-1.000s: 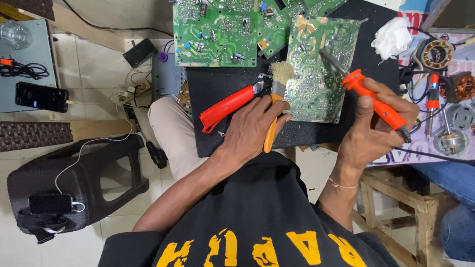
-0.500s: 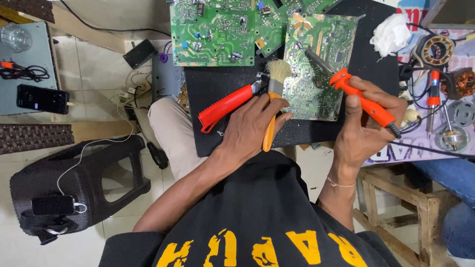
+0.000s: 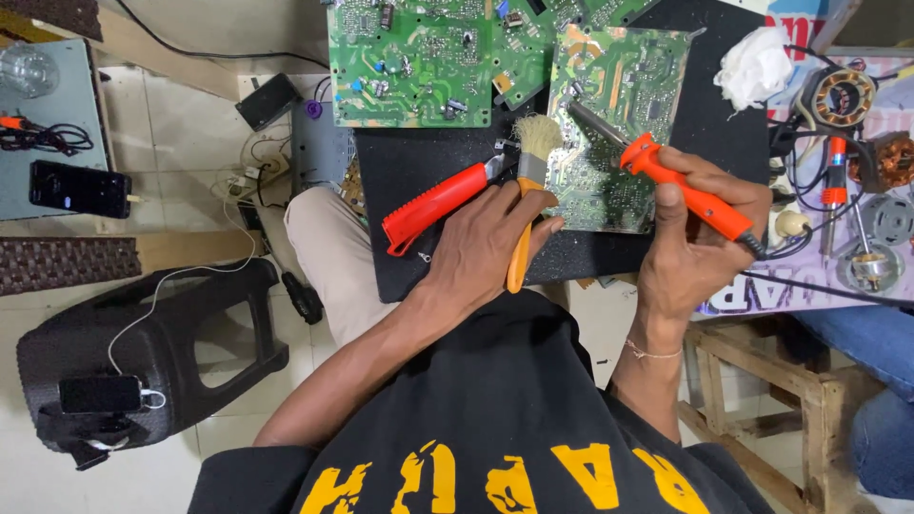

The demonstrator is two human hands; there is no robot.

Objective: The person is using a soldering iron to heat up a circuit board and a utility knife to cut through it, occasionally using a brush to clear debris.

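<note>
My left hand (image 3: 481, 247) grips a small brush (image 3: 529, 181) with an orange handle; its pale bristles rest at the left edge of a green circuit board (image 3: 619, 124) on a black mat (image 3: 419, 171). My right hand (image 3: 700, 252) holds an orange soldering iron (image 3: 681, 186), its metal tip lying on the board's middle. A red-handled tool (image 3: 440, 202) lies on the mat just left of my left hand. A larger green circuit board (image 3: 414, 62) sits at the mat's far left corner.
A white crumpled cloth (image 3: 755, 67) lies at the mat's far right. Motor coils, screwdrivers and cables (image 3: 847, 143) crowd the right side. A black plastic stool (image 3: 143, 362) carrying a phone stands on the floor at left. Another phone (image 3: 78, 188) lies on a grey surface.
My right hand has brought the soldering iron leftward and lower onto the circuit board. My left hand and the brush have stayed almost still.
</note>
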